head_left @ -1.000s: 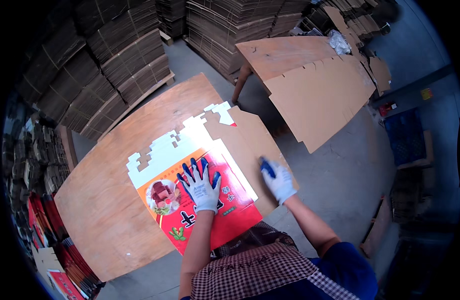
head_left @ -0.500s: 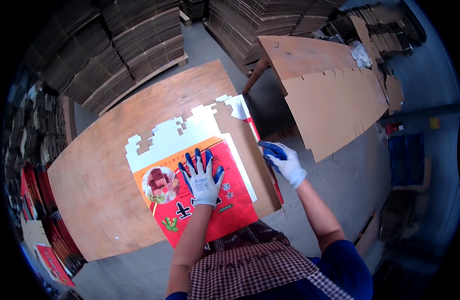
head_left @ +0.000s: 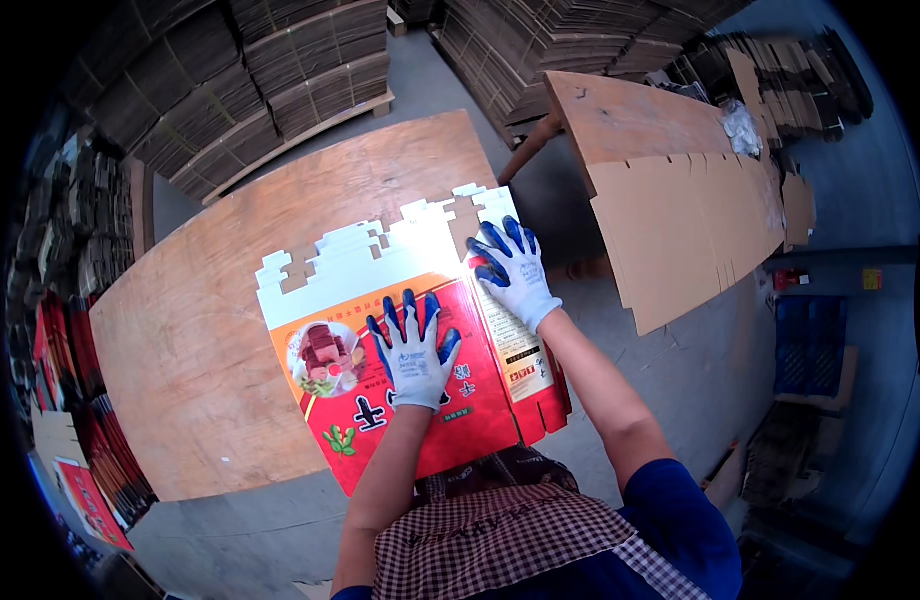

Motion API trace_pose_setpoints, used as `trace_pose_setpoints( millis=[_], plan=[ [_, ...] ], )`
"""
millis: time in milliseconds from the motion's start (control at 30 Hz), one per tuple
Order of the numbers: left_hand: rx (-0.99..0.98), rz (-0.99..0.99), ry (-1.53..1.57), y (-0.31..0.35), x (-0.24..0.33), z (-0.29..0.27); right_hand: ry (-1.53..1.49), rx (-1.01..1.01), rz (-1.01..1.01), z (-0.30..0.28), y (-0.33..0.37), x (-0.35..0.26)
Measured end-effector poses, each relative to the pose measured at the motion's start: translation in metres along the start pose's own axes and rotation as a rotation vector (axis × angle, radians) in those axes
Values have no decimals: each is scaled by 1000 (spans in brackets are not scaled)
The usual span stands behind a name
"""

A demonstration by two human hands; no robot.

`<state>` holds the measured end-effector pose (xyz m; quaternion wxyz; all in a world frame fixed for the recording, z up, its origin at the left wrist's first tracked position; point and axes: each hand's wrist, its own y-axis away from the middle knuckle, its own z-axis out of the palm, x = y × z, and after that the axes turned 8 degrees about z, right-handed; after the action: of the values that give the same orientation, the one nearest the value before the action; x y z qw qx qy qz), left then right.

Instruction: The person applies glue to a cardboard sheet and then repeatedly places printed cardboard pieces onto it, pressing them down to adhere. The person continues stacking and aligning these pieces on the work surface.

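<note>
A red and orange printed cardboard box blank (head_left: 450, 430) lies flat on the wooden table (head_left: 200, 380), with a picture of meat on a plate at its left and white notched flaps along its far edge. My left hand (head_left: 417, 352), in a white glove with blue fingertips, rests on the printed face with its fingers spread. My right hand (head_left: 517, 268), gloved alike, lies on the far part of the narrow right side panel (head_left: 515, 345), fingers spread and palm down. Neither hand grips anything.
Plain brown cardboard sheets (head_left: 680, 225) cover part of a second table at the right. Bundled cardboard stacks (head_left: 320, 80) stand on pallets beyond. Red printed blanks (head_left: 100, 445) are stacked at the left, and a blue crate (head_left: 812, 345) stands at the far right.
The right side panel has come over, so its printed face shows where brown inner board was. My right hand has moved inward and farther away, from the edge onto the panel. My left hand stays put.
</note>
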<state>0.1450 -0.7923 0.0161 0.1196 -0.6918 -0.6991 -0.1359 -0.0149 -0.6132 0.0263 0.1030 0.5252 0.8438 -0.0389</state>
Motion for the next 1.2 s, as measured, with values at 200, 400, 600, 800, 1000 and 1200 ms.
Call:
trace_pose_setpoints(
  millis=[200,400,600,800,1000,1200],
  plan=[
    [1,-6,-9,0,1,1,163,141,110,20,-2,-34],
    [17,-6,-25,0,-1,6,212,225,150,33,-7,-49],
    [39,-5,-2,1,0,2,196,170,151,23,93,-61],
    [48,-3,-10,1,1,1,14,106,199,19,215,-42],
    [12,-38,-6,1,7,5,192,257,556,9,192,105],
    [31,-34,-20,2,7,-1,467,-167,926,-20,96,184]
  ],
)
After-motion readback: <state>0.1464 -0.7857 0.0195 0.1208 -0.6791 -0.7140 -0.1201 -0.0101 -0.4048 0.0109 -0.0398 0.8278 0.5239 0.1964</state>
